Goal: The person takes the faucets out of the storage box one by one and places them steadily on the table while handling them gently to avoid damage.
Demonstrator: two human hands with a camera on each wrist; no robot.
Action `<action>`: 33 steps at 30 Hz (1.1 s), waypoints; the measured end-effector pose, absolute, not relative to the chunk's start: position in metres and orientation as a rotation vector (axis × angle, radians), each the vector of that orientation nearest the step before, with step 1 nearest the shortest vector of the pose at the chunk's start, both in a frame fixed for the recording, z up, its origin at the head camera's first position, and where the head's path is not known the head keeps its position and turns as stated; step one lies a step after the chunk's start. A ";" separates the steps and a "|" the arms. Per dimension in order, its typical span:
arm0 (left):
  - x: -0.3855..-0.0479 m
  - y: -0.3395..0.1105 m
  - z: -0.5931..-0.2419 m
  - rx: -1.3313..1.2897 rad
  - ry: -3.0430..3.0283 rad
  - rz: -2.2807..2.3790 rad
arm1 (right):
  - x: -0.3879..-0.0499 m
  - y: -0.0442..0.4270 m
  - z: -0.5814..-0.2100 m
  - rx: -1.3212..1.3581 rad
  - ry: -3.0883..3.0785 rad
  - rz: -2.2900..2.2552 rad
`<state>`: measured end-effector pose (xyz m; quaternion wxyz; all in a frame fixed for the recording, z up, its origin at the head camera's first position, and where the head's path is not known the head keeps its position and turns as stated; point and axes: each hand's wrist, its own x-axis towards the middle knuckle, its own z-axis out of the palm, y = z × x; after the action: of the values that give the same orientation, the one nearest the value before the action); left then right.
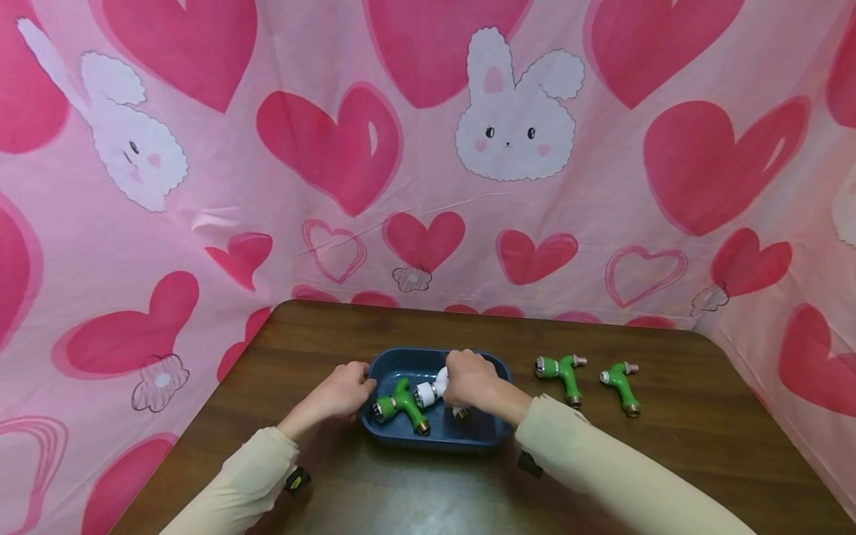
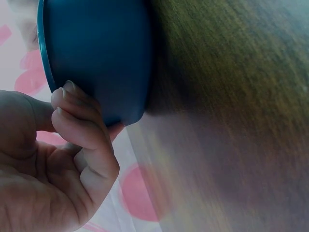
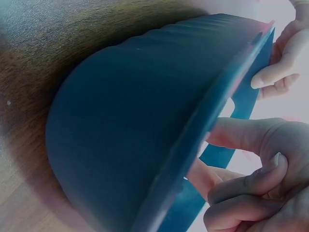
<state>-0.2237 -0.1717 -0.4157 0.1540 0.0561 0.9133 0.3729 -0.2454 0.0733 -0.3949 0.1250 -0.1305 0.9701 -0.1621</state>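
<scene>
Blue plastic tub [image 1: 435, 444] on the brown table [image 1: 414, 490], long side running left to right across my head feed. White tap [image 1: 425, 395] is inside it, right of middle, half covered by my right hand [image 1: 473, 383]. Its ribbed knob points left and a little toward me; the axis from the knob runs right and slightly away, under the fingers. A brass end shows below the hand, on the near side.

Right hand: coming in over the tub's right side, knuckles up, fingers bent down around the white tap. Fingertips hidden in the head view; right wrist view has two digits going past the rim, other fingers folded. Right forearm slants in from lower right, pointing left and away.

Left hand [image 1: 348, 388]: pinching the tub's left end, thumb at the rim, bent fingers against the outer wall. Left forearm slants up from lower left, pointing right and away.

Green tap [image 1: 404, 401] lies in the tub left of the white one, knob left, brass end near-right. Outside, right of the tub: a knobbed tap [image 1: 567, 377], then a knobless tap [image 1: 621, 386], both green, nozzles pointing right, brass ends toward me.
</scene>
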 end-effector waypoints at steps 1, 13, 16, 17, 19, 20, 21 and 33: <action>-0.224 -0.172 -0.416 0.156 2.615 1.067 | -0.245 0.073 -0.395 -0.381 2.829 -0.468; -0.223 -0.172 -0.418 0.161 2.624 1.066 | -0.240 0.074 -0.391 -0.416 2.844 -0.507; -0.224 -0.171 -0.418 0.159 2.628 1.068 | -0.240 0.075 -0.390 -0.417 2.851 -0.513; -0.224 -0.171 -0.418 0.160 2.631 1.067 | -0.240 0.076 -0.389 -0.416 2.852 -0.520; -0.224 -0.171 -0.418 0.162 2.636 1.066 | -0.240 0.076 -0.388 -0.412 2.855 -0.531; -0.224 -0.171 -0.418 0.163 2.637 1.065 | -0.239 0.076 -0.388 -0.410 2.857 -0.535; -0.224 -0.172 -0.418 0.165 2.639 1.064 | -0.239 0.077 -0.387 -0.411 2.859 -0.539; -0.224 -0.171 -0.418 0.179 2.645 1.059 | -0.236 0.082 -0.383 -0.382 2.871 -0.548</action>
<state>-0.2242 -0.1713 -0.4184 0.1428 0.0619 0.9171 0.3671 -0.2356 0.0825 -0.3833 0.0970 -0.1289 0.9694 -0.1851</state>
